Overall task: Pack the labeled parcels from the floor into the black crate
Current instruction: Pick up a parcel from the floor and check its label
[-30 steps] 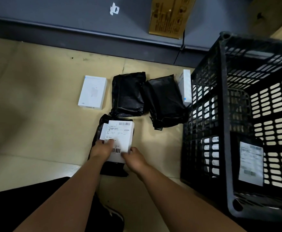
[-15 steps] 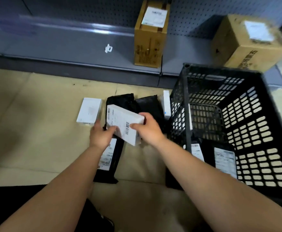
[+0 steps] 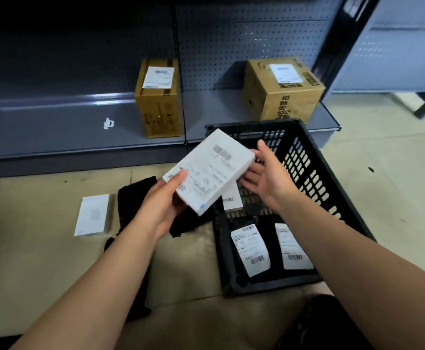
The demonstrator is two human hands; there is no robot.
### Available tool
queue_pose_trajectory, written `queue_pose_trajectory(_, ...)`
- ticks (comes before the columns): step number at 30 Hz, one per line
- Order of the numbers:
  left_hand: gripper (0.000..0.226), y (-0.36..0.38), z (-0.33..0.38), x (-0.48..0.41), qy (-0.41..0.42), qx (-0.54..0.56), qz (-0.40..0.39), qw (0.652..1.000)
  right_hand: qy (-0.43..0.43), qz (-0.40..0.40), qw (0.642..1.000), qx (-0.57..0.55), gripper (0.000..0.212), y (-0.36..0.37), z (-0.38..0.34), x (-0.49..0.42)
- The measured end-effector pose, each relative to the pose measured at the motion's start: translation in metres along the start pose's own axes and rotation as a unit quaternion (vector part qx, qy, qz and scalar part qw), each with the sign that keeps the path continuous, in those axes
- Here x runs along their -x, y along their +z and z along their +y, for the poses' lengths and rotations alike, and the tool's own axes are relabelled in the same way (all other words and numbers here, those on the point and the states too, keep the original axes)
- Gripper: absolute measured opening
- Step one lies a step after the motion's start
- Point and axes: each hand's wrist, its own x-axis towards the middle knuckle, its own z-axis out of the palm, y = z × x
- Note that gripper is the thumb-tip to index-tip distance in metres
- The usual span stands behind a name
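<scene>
The left hand (image 3: pixel 163 205) grips the near-left corner of a white labelled box (image 3: pixel 209 170), with the thumb pressed on the label face and the fingers curled underneath. The box is in the air, tilted, label up, over the left rim of the black crate (image 3: pixel 307 178). The right hand (image 3: pixel 264 178) is spread beside the box's right edge, palm turned towards it. Its fingertips reach just under that edge, but whether they touch cannot be told.

Two labelled black bags (image 3: pixel 250 248) lie side by side on the near part of the crate floor, labels up. A slim white carton (image 3: pixel 231 200) shows just below the held box at the crate's left wall; whether it sits inside or outside cannot be told.

On the tan floor left of the crate lie a flat white box (image 3: pixel 92 215) and, beside it, dark plastic parcels (image 3: pixel 135 198), partly hidden by the left forearm.

On the far side, a grey shelf (image 3: pixel 54 122) carries two cardboard cartons (image 3: pixel 159 97), each with a white label.
</scene>
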Motion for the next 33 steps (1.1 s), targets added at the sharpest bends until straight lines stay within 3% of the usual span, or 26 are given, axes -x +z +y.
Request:
queue_pose_trajectory(3, 0.022, 0.036, -0.011, -0.009, -0.001, 0.026, 0.012, 1.000, 0.054, -0.064, 0.996, -0.002, 0.072, -0.016, 0.012, 0.001)
queue_pose_trajectory(5, 0.017, 0.056, -0.021, -0.014, -0.001, -0.005, 0.000, 1.000, 0.085, -0.097, 0.991, 0.035, 0.059, -0.016, 0.025, 0.000)
queue_pose_trajectory(7, 0.025, 0.068, -0.034, -0.022, 0.009, -0.057, 0.001, 0.998, 0.100, -0.097, 0.990, 0.033, 0.043, -0.016, 0.037, -0.004)
queue_pose_trajectory(10, 0.039, 0.075, -0.051, -0.036, 0.047, -0.155, 0.004, 0.987, 0.116, -0.080, 0.989, -0.053, 0.037, -0.022, 0.050, -0.017)
queue_pose_trajectory(13, 0.043, 0.071, -0.052, -0.047, 0.100, -0.226, 0.041, 0.968, 0.112, 0.019, 0.987, -0.118, 0.044, -0.043, 0.058, -0.040)
queue_pose_trajectory(16, 0.020, 0.052, -0.046, -0.062, 0.116, -0.149, 0.118, 0.975, 0.116, 0.150, 0.974, -0.121, 0.044, -0.076, 0.068, -0.069)
queue_pose_trajectory(20, 0.018, 0.017, -0.051, -0.087, 0.099, -0.107, 0.178, 0.973, 0.136, 0.251, 0.955, -0.078, 0.046, -0.115, 0.085, -0.107)
queue_pose_trajectory(25, 0.024, -0.012, -0.064, -0.108, 0.077, -0.120, 0.202, 0.969, 0.155, 0.275, 0.948, -0.034, 0.028, -0.133, 0.104, -0.145)
queue_pose_trajectory(33, 0.021, -0.041, -0.099, -0.121, 0.029, -0.158, 0.228, 0.960, 0.163, 0.296, 0.941, 0.009, 0.049, -0.163, 0.146, -0.188)
